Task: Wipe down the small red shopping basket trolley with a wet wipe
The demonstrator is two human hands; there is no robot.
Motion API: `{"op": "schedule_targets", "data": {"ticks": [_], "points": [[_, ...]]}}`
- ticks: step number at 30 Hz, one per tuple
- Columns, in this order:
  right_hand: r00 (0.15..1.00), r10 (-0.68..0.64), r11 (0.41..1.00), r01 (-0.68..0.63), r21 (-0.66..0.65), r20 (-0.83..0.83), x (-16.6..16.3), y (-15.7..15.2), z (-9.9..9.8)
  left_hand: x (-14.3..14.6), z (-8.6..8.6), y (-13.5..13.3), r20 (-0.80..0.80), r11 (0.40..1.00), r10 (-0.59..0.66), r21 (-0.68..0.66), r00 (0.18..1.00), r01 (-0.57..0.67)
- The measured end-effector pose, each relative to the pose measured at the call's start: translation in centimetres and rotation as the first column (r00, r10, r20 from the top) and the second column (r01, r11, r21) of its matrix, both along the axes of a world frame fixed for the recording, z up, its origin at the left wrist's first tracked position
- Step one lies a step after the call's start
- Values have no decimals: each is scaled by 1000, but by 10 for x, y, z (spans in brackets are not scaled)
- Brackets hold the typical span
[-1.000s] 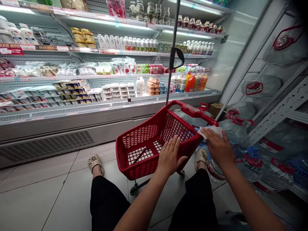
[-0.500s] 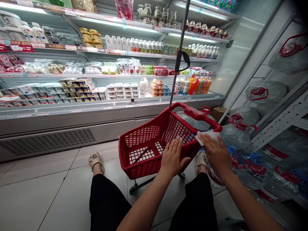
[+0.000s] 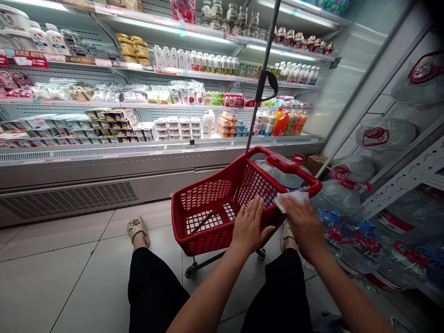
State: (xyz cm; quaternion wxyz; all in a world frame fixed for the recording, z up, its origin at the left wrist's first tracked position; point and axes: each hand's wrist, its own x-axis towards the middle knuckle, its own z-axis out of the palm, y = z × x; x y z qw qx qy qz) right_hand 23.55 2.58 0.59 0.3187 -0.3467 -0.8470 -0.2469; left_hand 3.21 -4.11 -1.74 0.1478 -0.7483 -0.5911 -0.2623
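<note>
A red cart (image 3: 204, 243) stands before the fridge (image 3: 156, 172), water bottles (image 3: 362, 245) crowding its right, open floor (image 3: 62, 273) left. Left hand (image 3: 249, 226) lies flat, empty, on its near edge; right hand (image 3: 302, 223) holds white cloth (image 3: 300, 195).

The right hand (image 3: 305, 224) is blurred and covers part of the white cloth (image 3: 299, 196). The palm of the left hand (image 3: 249, 226) faces away, hidden. The pole (image 3: 268, 51) runs out past the upper edge; print on the stacked cups (image 3: 173, 129) is too small to read.
</note>
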Motion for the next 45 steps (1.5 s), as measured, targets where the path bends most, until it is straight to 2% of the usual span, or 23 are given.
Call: {"op": "schedule_targets", "data": {"ticks": [4,9,12,15,17,19,23,25,27,30,32,35,39,41,45], "points": [[991,113,993,-111,-33,70,-25,-17,-12,-8,1,-5,0,1000,-16,-16,1000,16],[999,36,999,-36,-21,2,-3,1,-4,-33,-4,-27,-29,999,2,-36,1000,-3],[999,0,1000,0,-5,-50,-13,2,-7,-37,-8,-33,-32,999,22,-43,999,-24],[996,84,996,-82,-36,34,-38,-12,-17,-34,-10,-31,-15,999,31,-42,999,-32],[985,148,988,-143,-57,92,-44,-17,-19,-33,-10,-28,-11,999,25,-47,1000,-26],[985,138,990,-132,-56,100,-33,-13,-15,-33,-9,-27,-12,998,23,-52,1000,-23],[1000,-14,1000,14,-27,-20,4,7,-3,-34,-7,-27,-20,998,35,-50,999,-36],[996,-42,999,41,-18,-77,5,7,-5,-33,-7,-26,-20,998,47,-45,999,-48],[998,-7,999,5,-35,-61,-11,-2,-13,-33,-8,-25,-13,998,53,-44,999,-54],[991,124,990,-120,-77,47,-41,-23,-25,-34,-7,-26,0,998,39,-52,999,-39],[981,173,982,-165,-91,90,-45,-28,-25,-37,-6,-28,2,998,31,-59,1000,-30],[993,107,992,-104,-78,45,-23,-18,-14,-40,-5,-30,1,997,29,-67,1000,-29],[992,-43,998,38,-42,-118,5,0,-4,-38,-4,-29,2,997,34,-73,999,-34],[990,-42,999,38,-32,-133,-5,-4,-9,-36,-5,-29,2,997,40,-68,999,-40],[993,119,990,-117,-78,20,-45,-32,-28,-36,-8,-29,-10,998,35,-47,999,-35]]}}
